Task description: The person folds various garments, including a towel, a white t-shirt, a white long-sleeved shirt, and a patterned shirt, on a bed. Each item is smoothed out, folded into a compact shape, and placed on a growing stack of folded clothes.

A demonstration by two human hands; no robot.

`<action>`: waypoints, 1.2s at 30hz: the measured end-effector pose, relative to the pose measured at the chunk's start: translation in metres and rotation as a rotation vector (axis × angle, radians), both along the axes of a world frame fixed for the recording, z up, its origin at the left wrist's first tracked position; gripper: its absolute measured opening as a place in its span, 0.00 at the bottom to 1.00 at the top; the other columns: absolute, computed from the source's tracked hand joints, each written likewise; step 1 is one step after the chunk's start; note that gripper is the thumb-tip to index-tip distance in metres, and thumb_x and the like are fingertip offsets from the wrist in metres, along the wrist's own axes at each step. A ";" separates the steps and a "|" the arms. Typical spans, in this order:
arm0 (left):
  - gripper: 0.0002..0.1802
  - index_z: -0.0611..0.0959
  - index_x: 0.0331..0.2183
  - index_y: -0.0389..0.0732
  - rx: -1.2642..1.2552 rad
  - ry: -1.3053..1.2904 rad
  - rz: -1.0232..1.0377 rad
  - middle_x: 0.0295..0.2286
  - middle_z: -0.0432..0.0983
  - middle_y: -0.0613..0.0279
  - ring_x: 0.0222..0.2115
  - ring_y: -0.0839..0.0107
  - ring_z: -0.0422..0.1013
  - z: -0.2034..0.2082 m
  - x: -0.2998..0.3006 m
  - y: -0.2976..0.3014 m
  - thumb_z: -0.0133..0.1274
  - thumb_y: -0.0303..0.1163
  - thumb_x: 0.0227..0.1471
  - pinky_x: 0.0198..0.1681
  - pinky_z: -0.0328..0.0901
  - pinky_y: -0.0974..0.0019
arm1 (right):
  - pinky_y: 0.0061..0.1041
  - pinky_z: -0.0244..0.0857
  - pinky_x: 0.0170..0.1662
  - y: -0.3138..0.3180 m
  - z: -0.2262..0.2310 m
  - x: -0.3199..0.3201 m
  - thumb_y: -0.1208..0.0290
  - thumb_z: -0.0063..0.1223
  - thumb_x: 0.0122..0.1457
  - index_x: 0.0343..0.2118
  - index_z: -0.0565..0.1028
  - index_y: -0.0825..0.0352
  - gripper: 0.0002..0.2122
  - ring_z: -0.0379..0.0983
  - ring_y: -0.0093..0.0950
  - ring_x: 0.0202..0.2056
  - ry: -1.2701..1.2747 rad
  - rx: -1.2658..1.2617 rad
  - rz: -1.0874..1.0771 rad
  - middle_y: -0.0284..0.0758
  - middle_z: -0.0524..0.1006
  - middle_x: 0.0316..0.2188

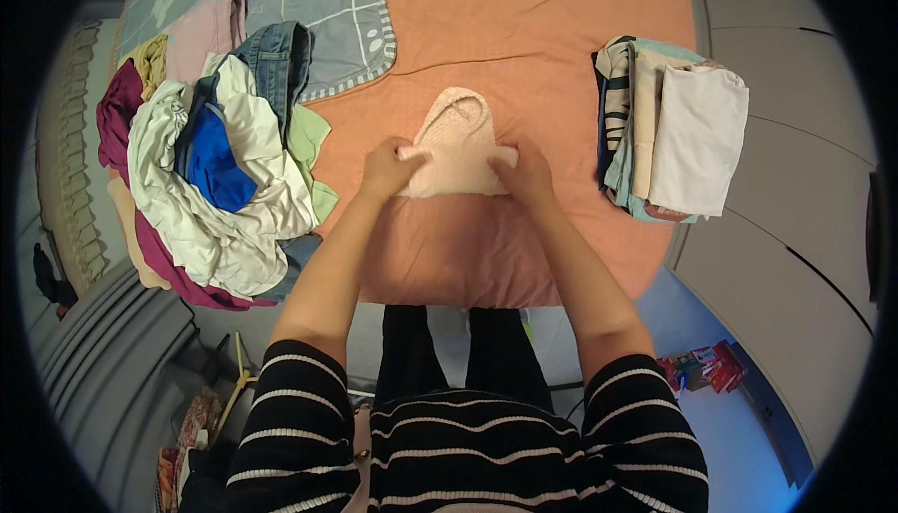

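A small pale pink garment [454, 162] of soft, textured cloth lies folded on the orange bed cover [524, 36], close to its near edge. Its rounded, hood-like top points away from me, and its lower edge runs nearly straight. My left hand [390, 169] pinches the left side, thumb on top of the cloth. On the opposite side, my right hand [526, 174] grips the right corner the same way. The fingers under the cloth are partly hidden.
A loose heap of clothes [168, 204], white, blue, denim, green and maroon, lies at the left. Behind it spreads a grey checked blanket [351, 22]. A neat stack of folded clothes [706, 139] sits near the right edge, beside grey cabinets [776, 176].
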State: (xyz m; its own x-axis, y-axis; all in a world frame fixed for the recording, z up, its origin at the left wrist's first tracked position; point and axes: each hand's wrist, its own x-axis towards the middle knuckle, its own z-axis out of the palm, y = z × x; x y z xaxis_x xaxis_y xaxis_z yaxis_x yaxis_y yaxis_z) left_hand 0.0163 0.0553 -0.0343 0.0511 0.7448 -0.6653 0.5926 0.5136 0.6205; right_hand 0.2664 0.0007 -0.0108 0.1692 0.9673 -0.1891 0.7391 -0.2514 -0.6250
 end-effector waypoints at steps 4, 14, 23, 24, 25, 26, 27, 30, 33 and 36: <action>0.14 0.79 0.30 0.40 0.765 0.399 -0.221 0.27 0.74 0.58 0.34 0.57 0.70 0.027 0.022 0.010 0.61 0.35 0.40 0.39 0.65 0.60 | 0.38 0.61 0.48 0.020 0.018 -0.011 0.65 0.57 0.44 0.37 0.73 0.63 0.15 0.67 0.40 0.41 -0.213 -0.190 0.353 0.39 0.72 0.35; 0.33 0.73 0.45 0.39 0.906 0.324 -0.850 0.49 0.63 0.53 0.53 0.52 0.56 0.044 0.038 0.000 0.60 0.47 0.39 0.53 0.50 0.44 | 0.44 0.53 0.54 0.014 -0.001 -0.012 0.63 0.58 0.45 0.44 0.70 0.63 0.22 0.64 0.37 0.49 -0.168 0.101 0.459 0.36 0.70 0.44; 0.37 0.64 0.49 0.33 1.007 0.317 0.052 0.49 0.57 0.43 0.54 0.47 0.52 0.028 0.044 0.023 0.62 0.38 0.42 0.55 0.48 0.47 | 0.45 0.55 0.52 0.076 -0.022 -0.012 0.50 0.57 0.47 0.52 0.66 0.63 0.32 0.61 0.41 0.53 -0.374 0.315 0.336 0.43 0.67 0.51; 0.36 0.63 0.49 0.32 1.013 0.273 0.158 0.49 0.57 0.43 0.54 0.48 0.51 0.022 0.043 0.015 0.62 0.38 0.43 0.55 0.48 0.49 | 0.45 0.55 0.52 0.076 -0.021 -0.015 0.47 0.57 0.46 0.53 0.66 0.63 0.34 0.62 0.41 0.53 -0.347 0.267 0.381 0.43 0.68 0.50; 0.35 0.63 0.48 0.32 0.897 0.186 0.312 0.49 0.58 0.43 0.53 0.50 0.53 0.019 0.045 0.005 0.61 0.38 0.45 0.55 0.50 0.51 | 0.45 0.55 0.52 0.075 -0.021 -0.016 0.44 0.57 0.45 0.53 0.65 0.63 0.36 0.63 0.41 0.53 -0.324 0.218 0.422 0.43 0.69 0.49; 0.34 0.63 0.48 0.31 0.776 0.101 0.461 0.49 0.58 0.43 0.53 0.52 0.54 0.020 0.049 -0.010 0.60 0.38 0.46 0.54 0.52 0.53 | 0.44 0.56 0.52 0.076 -0.019 -0.015 0.43 0.56 0.44 0.53 0.66 0.63 0.36 0.65 0.41 0.51 -0.266 0.126 0.448 0.44 0.70 0.47; 0.33 0.63 0.48 0.31 0.650 0.014 0.604 0.49 0.59 0.43 0.52 0.54 0.56 0.018 0.052 -0.024 0.59 0.38 0.47 0.54 0.54 0.56 | 0.43 0.58 0.51 0.077 -0.015 -0.013 0.42 0.56 0.44 0.52 0.67 0.64 0.36 0.67 0.41 0.49 -0.209 0.035 0.472 0.44 0.72 0.46; 0.29 0.64 0.49 0.34 0.075 -0.763 0.961 0.48 0.63 0.48 0.49 0.61 0.62 -0.011 0.052 -0.071 0.56 0.37 0.50 0.50 0.60 0.62 | 0.39 0.62 0.47 0.063 0.010 -0.022 0.42 0.56 0.45 0.49 0.70 0.67 0.35 0.72 0.40 0.43 0.267 -0.305 0.260 0.45 0.76 0.40; 0.28 0.64 0.51 0.36 -0.291 -1.154 1.007 0.46 0.67 0.52 0.47 0.64 0.66 0.040 0.064 -0.061 0.55 0.33 0.51 0.49 0.63 0.63 | 0.35 0.66 0.43 0.031 0.038 -0.033 0.48 0.58 0.47 0.45 0.72 0.71 0.30 0.74 0.37 0.39 0.634 -0.447 -0.023 0.45 0.77 0.36; 0.29 0.63 0.53 0.38 -0.338 -1.114 0.742 0.46 0.68 0.56 0.48 0.65 0.66 0.099 0.066 -0.045 0.55 0.32 0.51 0.51 0.63 0.62 | 0.32 0.67 0.44 -0.006 0.083 -0.031 0.56 0.61 0.47 0.45 0.71 0.73 0.28 0.73 0.33 0.40 0.886 -0.471 -0.269 0.43 0.76 0.38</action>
State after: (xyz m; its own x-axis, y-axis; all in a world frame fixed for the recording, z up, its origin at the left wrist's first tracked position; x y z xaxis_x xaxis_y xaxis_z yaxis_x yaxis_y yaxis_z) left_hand 0.0826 0.0104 0.0651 0.3363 0.6436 -0.6875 -0.6062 0.7067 0.3650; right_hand 0.2352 -0.0054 0.0718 -0.0158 0.7139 -0.7000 -0.0538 -0.6997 -0.7124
